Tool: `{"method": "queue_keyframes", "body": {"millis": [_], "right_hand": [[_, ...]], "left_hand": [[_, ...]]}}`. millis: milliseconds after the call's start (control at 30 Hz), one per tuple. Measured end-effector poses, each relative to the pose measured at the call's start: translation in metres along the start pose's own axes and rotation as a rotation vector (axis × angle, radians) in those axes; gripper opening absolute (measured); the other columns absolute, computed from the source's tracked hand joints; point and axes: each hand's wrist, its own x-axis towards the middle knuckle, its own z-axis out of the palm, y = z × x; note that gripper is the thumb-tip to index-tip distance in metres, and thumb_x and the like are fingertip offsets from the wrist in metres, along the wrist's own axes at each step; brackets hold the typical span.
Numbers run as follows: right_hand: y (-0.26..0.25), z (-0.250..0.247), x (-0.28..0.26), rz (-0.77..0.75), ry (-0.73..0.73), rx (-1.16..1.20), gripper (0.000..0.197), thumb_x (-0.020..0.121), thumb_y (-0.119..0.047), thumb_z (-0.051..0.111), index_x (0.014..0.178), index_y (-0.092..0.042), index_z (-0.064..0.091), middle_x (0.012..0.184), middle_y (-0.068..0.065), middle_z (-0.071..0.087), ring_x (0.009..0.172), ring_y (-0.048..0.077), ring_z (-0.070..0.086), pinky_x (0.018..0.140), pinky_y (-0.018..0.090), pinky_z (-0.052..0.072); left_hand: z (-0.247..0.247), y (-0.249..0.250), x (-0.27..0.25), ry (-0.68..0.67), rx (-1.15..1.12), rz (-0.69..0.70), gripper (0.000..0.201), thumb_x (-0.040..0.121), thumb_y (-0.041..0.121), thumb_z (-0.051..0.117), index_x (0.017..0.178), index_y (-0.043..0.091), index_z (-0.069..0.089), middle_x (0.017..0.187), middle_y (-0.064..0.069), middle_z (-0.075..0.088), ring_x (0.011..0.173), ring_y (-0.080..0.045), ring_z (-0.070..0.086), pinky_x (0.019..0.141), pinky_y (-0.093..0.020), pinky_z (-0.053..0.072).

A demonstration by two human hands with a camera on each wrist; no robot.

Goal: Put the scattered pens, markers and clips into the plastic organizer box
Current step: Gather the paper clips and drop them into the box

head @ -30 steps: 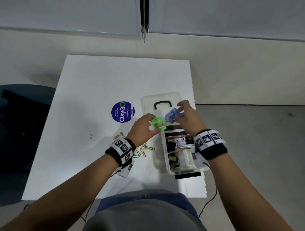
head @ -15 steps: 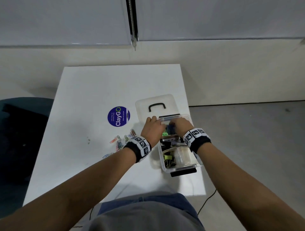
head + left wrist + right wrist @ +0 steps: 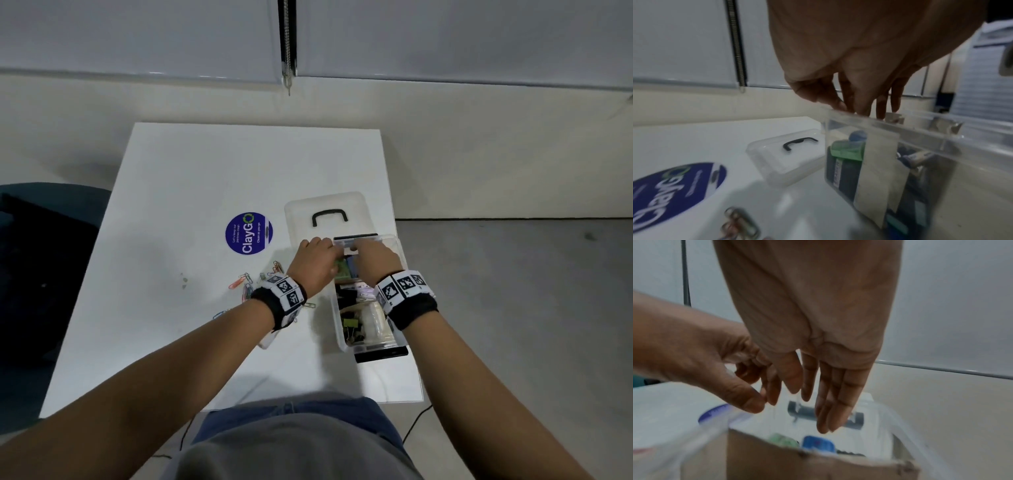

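Both hands have come down from a second ago, when the left one held a green item and the right a blue one above the box; those two pieces now sit inside it. The left hand (image 3: 317, 262) hangs over the far left corner of the clear plastic organizer box (image 3: 371, 346), its fingers (image 3: 863, 104) pointing down, loosely extended, tips at the rim and holding nothing. The right hand (image 3: 375, 257) is beside it over the far end, fingers (image 3: 835, 395) straight and together, also empty. Below them the green item (image 3: 846, 150) and the blue item (image 3: 818, 443) stand side by side in the far compartment, behind a brown cardboard divider (image 3: 807, 465). Nearer the person, the box holds dark markers (image 3: 347, 294) and binder clips (image 3: 352, 329), though the detail there is hard to make out. Its lid (image 3: 325, 214), with a black handle, lies flat on the white table (image 3: 191, 178) just beyond the box. Coloured paper clips (image 3: 245, 282) lie scattered on the table left of the box, partly under the left wrist. A round purple ClayGo sticker (image 3: 249, 233) sits beyond them, left of the lid.
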Motion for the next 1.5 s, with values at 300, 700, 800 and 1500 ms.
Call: {"method": "queue_keyframes", "body": {"millis": [300, 700, 800, 1500], "right_hand": [[-0.052, 0.017, -0.005, -0.138, 0.071, 0.225, 0.021, 0.090, -0.013, 0.053, 0.109, -0.018, 0.061, 0.107, 0.006, 0.066, 0.095, 0.024, 0.064, 0.078, 0.036, 0.054], [-0.023, 0.008, 0.004, -0.036, -0.247, -0.159, 0.044, 0.095, -0.021, 0.051, 0.139, -0.028, 0.048, 0.136, 0.004, 0.058, 0.122, 0.028, 0.056, 0.101, 0.043, 0.045], [-0.024, 0.010, 0.005, -0.075, -0.240, -0.205, 0.044, 0.095, -0.024, 0.054, 0.139, -0.026, 0.047, 0.131, 0.007, 0.061, 0.116, 0.028, 0.059, 0.092, 0.039, 0.048], [-0.118, 0.074, -0.035, -0.104, -0.240, 0.125, 0.046, 0.094, -0.010, 0.051, 0.138, -0.011, 0.038, 0.127, 0.015, 0.055, 0.109, 0.030, 0.061, 0.095, 0.039, 0.049]], "left_hand": [[0.003, -0.110, -0.088, -0.022, -0.365, -0.412, 0.009, 0.090, 0.017, 0.056, 0.094, 0.021, 0.064, 0.094, -0.002, 0.065, 0.084, -0.020, 0.063, 0.077, -0.036, 0.054], [0.035, -0.146, -0.120, -0.245, -0.167, -0.518, 0.053, 0.084, 0.024, 0.068, 0.132, 0.017, 0.046, 0.123, -0.013, 0.046, 0.111, -0.031, 0.054, 0.096, -0.042, 0.049], [0.035, -0.148, -0.121, -0.262, -0.160, -0.512, 0.055, 0.084, 0.025, 0.068, 0.134, 0.017, 0.045, 0.125, -0.013, 0.046, 0.113, -0.030, 0.053, 0.098, -0.043, 0.048], [0.039, -0.140, -0.167, -0.514, -0.175, -0.668, 0.094, 0.065, 0.024, 0.089, 0.132, 0.009, 0.024, 0.131, -0.018, 0.029, 0.099, -0.038, 0.063, 0.085, -0.041, 0.055]]}}
